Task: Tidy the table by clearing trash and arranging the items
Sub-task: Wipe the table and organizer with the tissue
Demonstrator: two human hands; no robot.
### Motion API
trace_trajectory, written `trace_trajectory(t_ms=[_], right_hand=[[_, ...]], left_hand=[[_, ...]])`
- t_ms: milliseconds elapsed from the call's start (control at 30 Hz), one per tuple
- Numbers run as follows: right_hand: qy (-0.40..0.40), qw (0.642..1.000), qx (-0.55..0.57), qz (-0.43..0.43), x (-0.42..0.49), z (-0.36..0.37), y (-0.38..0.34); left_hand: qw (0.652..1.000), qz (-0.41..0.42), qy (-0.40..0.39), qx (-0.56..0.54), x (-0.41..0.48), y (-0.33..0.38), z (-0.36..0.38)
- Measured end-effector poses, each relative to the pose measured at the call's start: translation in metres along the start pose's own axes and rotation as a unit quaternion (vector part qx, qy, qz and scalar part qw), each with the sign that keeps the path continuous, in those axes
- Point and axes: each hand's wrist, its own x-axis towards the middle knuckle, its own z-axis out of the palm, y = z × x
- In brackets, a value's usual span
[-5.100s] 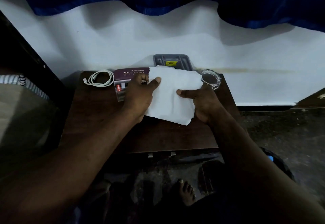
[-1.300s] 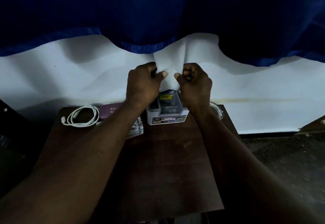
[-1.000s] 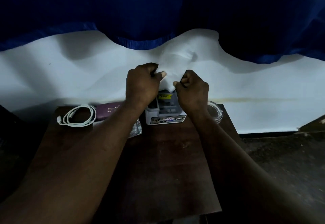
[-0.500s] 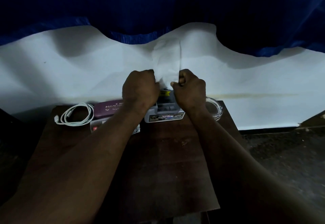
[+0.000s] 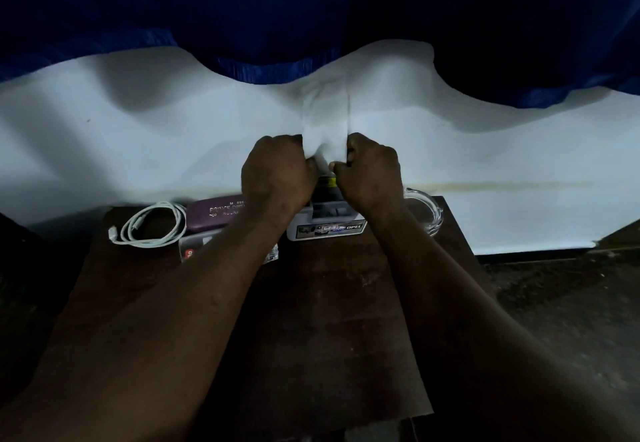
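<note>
Grip on one tissue [image 5: 325, 119], left hand [image 5: 277, 178], right hand [image 5: 370, 178], one cable [image 5: 149, 226]

Matt white paper [image 5: 325, 122] in the right grip [image 5: 367, 174]; scuffed wood bench [image 5: 329, 320] beneath it; glossy glass dish [image 5: 424, 214] right of it.

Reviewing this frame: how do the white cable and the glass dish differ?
The cable is opaque white and loosely coiled; the dish is clear, rigid glass. The cable lies at the table's far left corner, the dish at its far right. Both sit along its back edge.
</note>
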Motion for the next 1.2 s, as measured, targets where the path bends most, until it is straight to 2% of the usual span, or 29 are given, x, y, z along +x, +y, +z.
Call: trace_trajectory(t_ms=[233,433,600,767,1000,1200], right_hand=[[-0.020,0.999,-0.022,0.016,0.010,-0.011,0.005],[-0.005,0.999,-0.029,-0.028,-0.001,-0.008,0.005],[0.002,1.000,0.000,-0.006,0.001,-0.011,0.005],[0.038,0.999,0.026,0.025,0.004,-0.009,0.009],[0.026,1.000,-0.009,-0.005,0.003,-0.003,0.012],[0.011,1.000,0.004,0.018,0.006,-0.008,0.012]], left_hand=[[0.999,0.021,-0.004,0.031,0.000,0.002,0.002],[1.000,0.002,-0.019,0.003,0.006,0.002,0.001],[0.998,0.024,-0.012,0.053,0.007,-0.007,0.004],[0.999,0.028,-0.023,0.037,0.007,-0.005,0.007],[0.999,-0.021,-0.026,-0.014,0.011,-0.001,-0.002],[0.999,-0.008,-0.026,-0.016,0.011,-0.008,0.003]])
